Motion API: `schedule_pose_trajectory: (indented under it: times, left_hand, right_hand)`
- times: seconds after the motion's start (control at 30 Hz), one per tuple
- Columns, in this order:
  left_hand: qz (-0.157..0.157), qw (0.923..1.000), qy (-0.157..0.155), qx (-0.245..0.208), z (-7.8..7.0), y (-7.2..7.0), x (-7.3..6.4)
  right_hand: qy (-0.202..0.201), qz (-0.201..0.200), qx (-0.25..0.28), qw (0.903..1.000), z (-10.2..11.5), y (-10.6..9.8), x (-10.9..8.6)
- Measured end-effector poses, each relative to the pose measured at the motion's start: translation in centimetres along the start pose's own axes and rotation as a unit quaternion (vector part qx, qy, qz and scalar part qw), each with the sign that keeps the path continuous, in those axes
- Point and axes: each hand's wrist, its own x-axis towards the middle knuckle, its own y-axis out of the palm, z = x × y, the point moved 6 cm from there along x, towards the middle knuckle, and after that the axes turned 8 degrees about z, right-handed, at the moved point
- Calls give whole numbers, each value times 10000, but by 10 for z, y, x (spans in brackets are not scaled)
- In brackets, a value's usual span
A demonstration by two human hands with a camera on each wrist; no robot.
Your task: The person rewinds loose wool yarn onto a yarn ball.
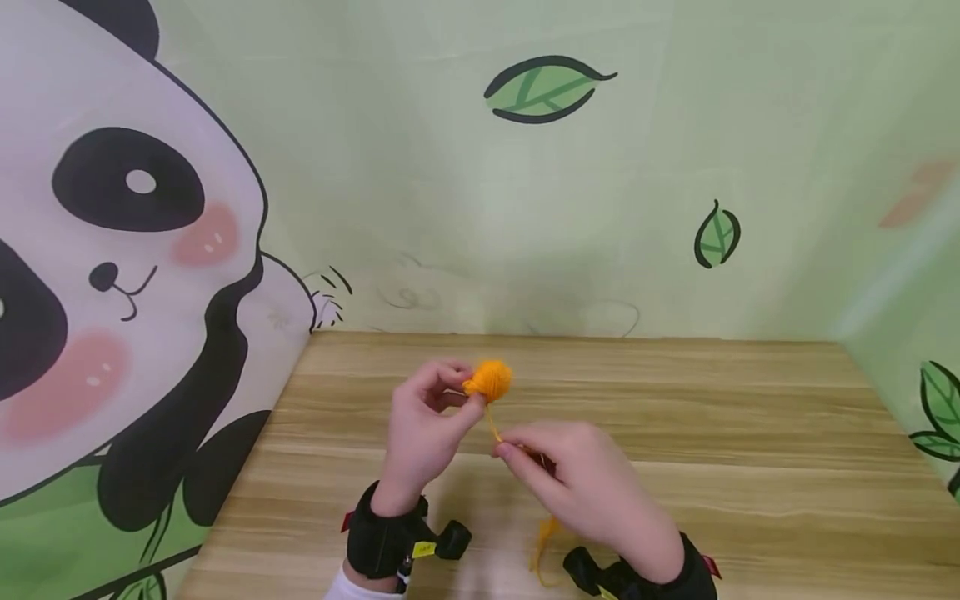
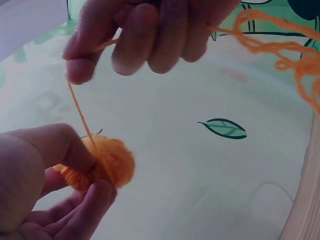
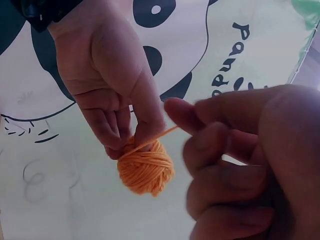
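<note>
Apparently to keep its strand [image 2: 80, 111] taut, we hold an orange yarn ball [image 1: 492, 380] over the desk [image 1: 750, 417], short of the far edge, left hand [image 1: 426, 417] pinching the ball, curled right hand [image 1: 581, 475] pinching the strand, loose yarn [image 1: 548, 530] trailing toward the near edge.

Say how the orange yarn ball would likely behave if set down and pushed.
The yarn ball would probably roll, being roundish. It likely gives when pressed, since it is wound from yarn. The strand running to the right hand might tug or unwind it.
</note>
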Motion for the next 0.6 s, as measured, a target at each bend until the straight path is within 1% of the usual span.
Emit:
schedule_pose_trajectory:
  times: [0.07, 0.13, 0.23, 0.3, 0.33, 0.4, 0.43, 0.53, 0.6]
  left_hand:
    - [376, 9992, 65, 155, 0, 5, 0]
    - [814, 9966, 114, 112, -2, 12, -1]
    - [1434, 9895, 107, -173, -6, 20, -5]
    - [1750, 9835, 59, -455, -9, 24, -8]
    - [1877, 9803, 20, -612, -10, 25, -9]
    - [2083, 9734, -41, -949, -13, 27, -10]
    - [2165, 9696, -54, -1142, -15, 27, -11]
    - [2303, 9566, -27, -1787, -19, 28, -12]
    - [2240, 9484, 23, -2244, -21, 27, -13]
  right_hand:
    - [-39, -351, 163, 9992, 0, -6, -1]
    - [-32, -724, 222, 9971, -1, -13, -3]
    - [61, -1279, 214, 9915, -6, -23, -8]
    - [134, -1547, 144, 9878, -10, -28, -10]
    - [190, -1619, 107, 9866, -12, -29, -11]
    - [303, -1618, 138, 9863, -16, -29, -11]
    - [354, -1537, 171, 9873, -18, -27, -10]
    - [586, -1118, 138, 9919, -22, -20, -5]
    - [737, -729, 6, 9946, -23, -13, -3]
